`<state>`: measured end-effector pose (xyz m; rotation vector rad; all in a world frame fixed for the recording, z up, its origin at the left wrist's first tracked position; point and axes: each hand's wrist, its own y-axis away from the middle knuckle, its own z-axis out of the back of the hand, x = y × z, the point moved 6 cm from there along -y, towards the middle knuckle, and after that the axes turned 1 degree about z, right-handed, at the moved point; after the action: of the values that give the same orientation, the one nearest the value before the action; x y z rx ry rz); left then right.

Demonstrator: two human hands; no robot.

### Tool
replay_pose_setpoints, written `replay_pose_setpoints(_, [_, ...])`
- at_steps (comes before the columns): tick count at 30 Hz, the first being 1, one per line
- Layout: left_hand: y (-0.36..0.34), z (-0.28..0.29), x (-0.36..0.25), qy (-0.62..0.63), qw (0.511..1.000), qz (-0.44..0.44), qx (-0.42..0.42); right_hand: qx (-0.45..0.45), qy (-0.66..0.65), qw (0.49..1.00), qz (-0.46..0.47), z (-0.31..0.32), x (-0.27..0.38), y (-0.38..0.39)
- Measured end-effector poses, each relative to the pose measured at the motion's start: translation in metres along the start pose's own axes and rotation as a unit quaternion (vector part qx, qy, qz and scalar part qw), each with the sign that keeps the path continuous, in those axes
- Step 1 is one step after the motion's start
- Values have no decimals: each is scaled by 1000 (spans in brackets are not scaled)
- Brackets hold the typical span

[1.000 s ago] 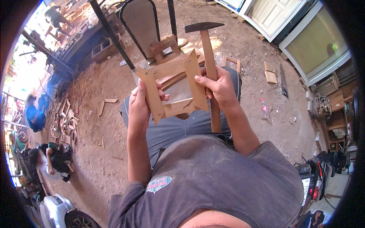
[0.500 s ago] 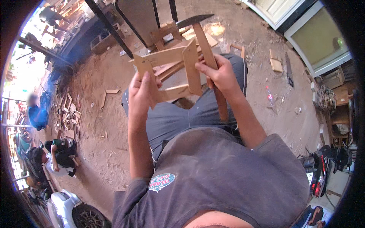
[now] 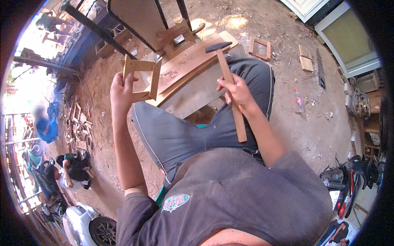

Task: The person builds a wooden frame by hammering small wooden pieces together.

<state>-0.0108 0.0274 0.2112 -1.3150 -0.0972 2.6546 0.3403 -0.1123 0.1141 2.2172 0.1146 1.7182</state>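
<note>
My left hand (image 3: pixel 122 89) grips a small wooden frame (image 3: pixel 155 80) by its near side piece, holding it up to the left of my knees. The frame is made of flat pale boards joined into an open box shape. In my right hand (image 3: pixel 237 91) is a hammer (image 3: pixel 234 110), gripped midway along its wooden handle. Its dark head points away from me, over the right end of the boards. Between and beyond my knees lie long wooden boards (image 3: pixel 184 61) on a low work surface (image 3: pixel 189 99). Another wooden frame piece (image 3: pixel 177 37) stands at their far side.
A metal-legged chair (image 3: pixel 137 22) stands ahead. On the dirt floor to the right lie a rectangular wooden frame (image 3: pixel 259 48), a handsaw (image 3: pixel 320 71) and a plastic bottle (image 3: pixel 298 100). Wood offcuts (image 3: pixel 82 123) are heaped at left, near a seated person (image 3: pixel 74 170).
The wooden frame has moved left, away from the hammer, and is now held by my left hand alone. My right hand has let go of the frame and keeps the hammer.
</note>
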Motion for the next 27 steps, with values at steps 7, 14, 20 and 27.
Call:
replay_pose_setpoints(7, [-58, -31, 6, 62, 995, 67, -35, 51, -51, 992, -106, 3, -22, -10])
replay_pose_setpoints(14, [-143, -117, 57, 386, 921, 47, -30, 51, -79, 987, -133, 1, -21, -15])
replay_pose_setpoints(20, [-187, -193, 92, 534, 840, 88, 19, 53, -98, 981, -156, 5, -22, -13])
replay_pose_setpoints(27, [-190, -222, 118, 524, 843, 110, -51, 58, -108, 979, -163, 2, -16, -13])
